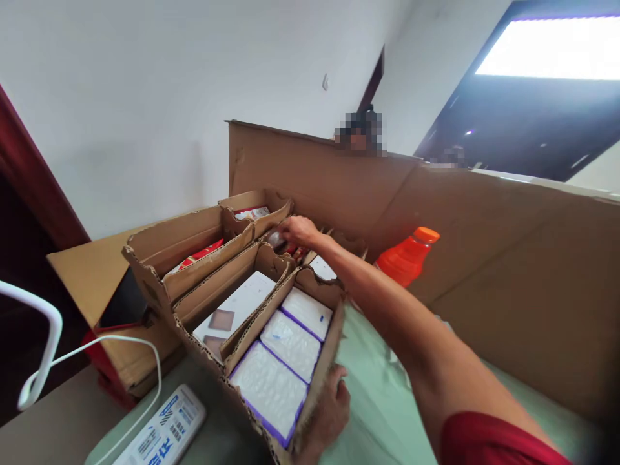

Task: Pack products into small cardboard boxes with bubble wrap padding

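A cardboard box (174,303) split into several compartments stands in front of me. My right hand (299,231) reaches over to a back compartment, fingers pinched together beside a small clear and dark item (277,240) that I cannot make out. My left hand (332,410) is curled against the outside of the box's near right wall. The front compartment holds white tissue packs (290,345) with purple edges. Beside them lies a white carton (237,310) with brown squares. Red packets (198,256) fill part of the left compartment.
An orange bottle (407,257) stands right of the box, before a tall cardboard panel (484,258). A white power strip (162,429) and a white cable (157,368) lie at lower left. Another open carton (92,271) is on the left. A person's head shows behind the panel.
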`<state>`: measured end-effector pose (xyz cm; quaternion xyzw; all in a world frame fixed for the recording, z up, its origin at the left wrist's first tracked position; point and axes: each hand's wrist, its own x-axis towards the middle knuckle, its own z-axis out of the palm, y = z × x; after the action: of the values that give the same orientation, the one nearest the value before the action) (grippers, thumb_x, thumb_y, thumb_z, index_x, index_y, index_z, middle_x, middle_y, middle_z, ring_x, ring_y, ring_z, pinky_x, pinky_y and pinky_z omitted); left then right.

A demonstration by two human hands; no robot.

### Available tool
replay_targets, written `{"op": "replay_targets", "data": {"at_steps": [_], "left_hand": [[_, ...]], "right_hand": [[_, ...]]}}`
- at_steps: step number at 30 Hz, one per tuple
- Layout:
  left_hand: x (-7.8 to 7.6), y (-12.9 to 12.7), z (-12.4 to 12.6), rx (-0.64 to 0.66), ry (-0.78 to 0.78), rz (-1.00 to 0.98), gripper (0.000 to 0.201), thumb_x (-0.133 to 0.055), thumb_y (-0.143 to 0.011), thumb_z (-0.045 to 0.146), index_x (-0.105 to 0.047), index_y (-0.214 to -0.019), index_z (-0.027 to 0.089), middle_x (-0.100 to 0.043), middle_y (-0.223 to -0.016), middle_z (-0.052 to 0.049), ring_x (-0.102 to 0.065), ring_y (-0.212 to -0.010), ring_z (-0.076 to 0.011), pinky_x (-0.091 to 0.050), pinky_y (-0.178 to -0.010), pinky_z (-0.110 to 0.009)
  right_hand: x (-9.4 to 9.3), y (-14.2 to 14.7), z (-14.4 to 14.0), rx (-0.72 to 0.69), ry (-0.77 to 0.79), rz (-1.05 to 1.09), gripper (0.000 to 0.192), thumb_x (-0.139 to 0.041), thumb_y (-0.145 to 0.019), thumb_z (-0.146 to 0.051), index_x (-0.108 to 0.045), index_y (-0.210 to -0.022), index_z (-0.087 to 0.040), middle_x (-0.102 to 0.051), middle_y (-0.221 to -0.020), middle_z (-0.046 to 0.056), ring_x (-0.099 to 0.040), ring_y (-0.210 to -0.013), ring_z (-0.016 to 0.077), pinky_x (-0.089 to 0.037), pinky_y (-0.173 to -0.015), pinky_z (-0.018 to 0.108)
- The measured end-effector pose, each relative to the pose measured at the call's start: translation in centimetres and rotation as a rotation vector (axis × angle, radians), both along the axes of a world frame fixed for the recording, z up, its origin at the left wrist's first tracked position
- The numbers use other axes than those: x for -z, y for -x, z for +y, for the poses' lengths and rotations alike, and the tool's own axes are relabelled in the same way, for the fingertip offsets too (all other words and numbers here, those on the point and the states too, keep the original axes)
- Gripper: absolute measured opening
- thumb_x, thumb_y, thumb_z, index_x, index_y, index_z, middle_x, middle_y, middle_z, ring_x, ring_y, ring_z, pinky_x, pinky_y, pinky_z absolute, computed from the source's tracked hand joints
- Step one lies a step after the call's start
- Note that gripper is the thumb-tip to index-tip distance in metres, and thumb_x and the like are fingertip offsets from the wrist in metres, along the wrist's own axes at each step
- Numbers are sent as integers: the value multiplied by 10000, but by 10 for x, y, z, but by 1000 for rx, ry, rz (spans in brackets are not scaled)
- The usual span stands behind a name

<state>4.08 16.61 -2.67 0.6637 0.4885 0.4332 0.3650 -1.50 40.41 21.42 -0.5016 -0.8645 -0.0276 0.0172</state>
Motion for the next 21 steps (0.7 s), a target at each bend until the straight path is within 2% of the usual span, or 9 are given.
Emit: {"op": "replay_targets", "data": {"at_steps": [2, 4, 6, 10, 13, 15, 17, 19, 21], "left_hand": [[1, -1, 1, -12, -6, -5, 292, -511, -772, 66, -667, -959, 227, -687, -1009, -72, -595, -1037, -253, -463, -962, -384], [1, -2, 2, -24, -10, -11, 276, -515, -761, 60, -667, -925, 221, -685, -985, -71, -588, -1026, -251, -458, -955, -381], [0, -1, 2, -33, -12, -18, 269, -513, -756, 56, -665, -909, 217, -682, -972, -71, -581, -1021, -250, -455, -948, -377], [-6, 1, 0, -38, -13, -25, 259, -514, -753, 56, -667, -894, 211, -681, -958, -66, -577, -1000, -237, -459, -932, -353], [-9, 3, -2, -42, -9, -19, 260, -526, -737, 51, -667, -887, 209, -687, -964, -63, -581, -985, -230, -462, -925, -345], [-11, 4, -3, -46, -7, -16, 264, -527, -732, 50, -667, -891, 207, -689, -973, -66, -585, -982, -229, -465, -920, -346], [-13, 4, -3, -48, -7, -14, 265, -525, -737, 55, -672, -899, 204, -689, -976, -70, -587, -986, -233, -466, -918, -349], [-14, 5, -3, -44, -5, -13, 263, -523, -743, 59, -679, -904, 197, -691, -977, -80, -588, -996, -241, -463, -927, -359], [-16, 5, -3, -36, 1, -15, 266, -525, -742, 58, -686, -912, 184, -696, -986, -95, -591, -1005, -250, -459, -945, -371]], "right_hand": [[-21, -29, -21, 25, -103, 97, 243, -560, -936, -281, -734, -1097, -224, -749, -1083, 40, -677, -1022, 218, -486, -846, 279], [-40, -70, -49, 76, -194, 186, 320, -485, -955, -313, -717, -1151, -212, -757, -1042, 52, -687, -926, 213, -489, -781, 283], [-52, -120, -79, 169, -281, 286, 302, -494, -932, -349, -738, -1069, -235, -759, -927, 58, -682, -810, 216, -490, -713, 301], [-52, -219, -123, 366, -323, 325, 108, -607, -804, -264, -707, -764, -268, -731, -769, 93, -674, -702, 288, -470, -687, 407], [-45, -259, -133, 566, -320, 362, 114, -668, -737, -249, -650, -679, -346, -702, -687, 96, -645, -616, 280, -460, -651, 435], [-44, -254, -132, 526, -331, 433, 91, -654, -755, -305, -648, -687, -365, -714, -728, 100, -659, -656, 281, -478, -682, 440], [-45, -223, -129, 366, -313, 485, 82, -623, -772, -346, -671, -707, -332, -734, -784, 95, -682, -734, 297, -499, -727, 435], [-47, -171, -126, 213, -250, 489, 124, -605, -786, -347, -711, -769, -286, -748, -821, 66, -687, -772, 278, -514, -742, 393], [-48, -105, -124, 72, -184, 481, 184, -587, -830, -361, -737, -881, -267, -752, -835, 16, -677, -743, 210, -505, -705, 313]]}}
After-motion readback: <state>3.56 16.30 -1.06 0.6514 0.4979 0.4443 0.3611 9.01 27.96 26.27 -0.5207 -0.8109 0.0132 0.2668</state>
